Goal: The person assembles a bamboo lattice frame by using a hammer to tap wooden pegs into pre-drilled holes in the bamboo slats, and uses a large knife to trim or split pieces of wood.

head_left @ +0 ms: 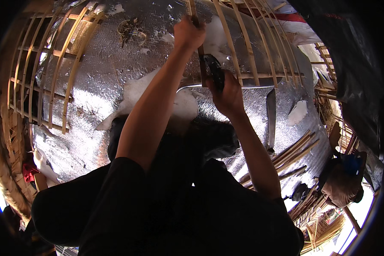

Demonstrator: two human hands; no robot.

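Note:
My left hand (190,33) is closed around an upright bamboo slat (202,50) at the top middle. Lower on the same slat, my right hand (228,94) grips a chunky black hand tool (214,71), whose exact kind I cannot make out. The tool lies against the slat just above a crosspiece (260,76). Several more slats (247,42) run upward from that crosspiece to the right of my hands, forming a lattice. Beside my right forearm, a long knife with a broad blade (271,115) lies on the silvery sheet.
Crinkled silver foil sheeting (85,128) covers the floor. Another bamboo lattice (51,68) stands at the left. Loose bamboo strips (288,155) lie at the right, near a dark sheet (354,81) and a brown bundle (343,183). White scraps (298,113) are scattered about.

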